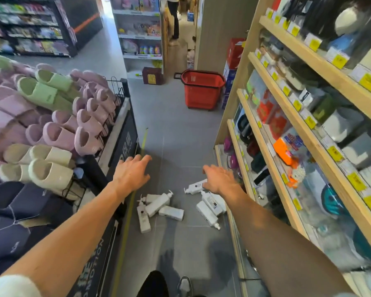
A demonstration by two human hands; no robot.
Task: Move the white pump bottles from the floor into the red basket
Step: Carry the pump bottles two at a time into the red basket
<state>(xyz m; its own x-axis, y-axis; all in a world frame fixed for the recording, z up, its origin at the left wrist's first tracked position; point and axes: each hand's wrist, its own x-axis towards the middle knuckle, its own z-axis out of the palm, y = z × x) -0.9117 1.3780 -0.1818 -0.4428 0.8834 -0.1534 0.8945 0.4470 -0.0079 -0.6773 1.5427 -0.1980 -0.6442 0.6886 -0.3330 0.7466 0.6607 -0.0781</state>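
Several white pump bottles lie on the grey floor in two heaps: a left heap and a right heap beside the wooden shelf's foot. The red basket stands upright further down the aisle, well beyond the bottles, and looks empty from here. My left hand hangs open in the air above the left heap, fingers spread, holding nothing. My right hand is also open, palm down, above the right heap; it covers part of one bottle.
A display rack of slippers lines the left side of the aisle. Wooden shelves of goods line the right. A dark red box and a white shelf unit stand beyond the basket. A person's legs are far down the aisle.
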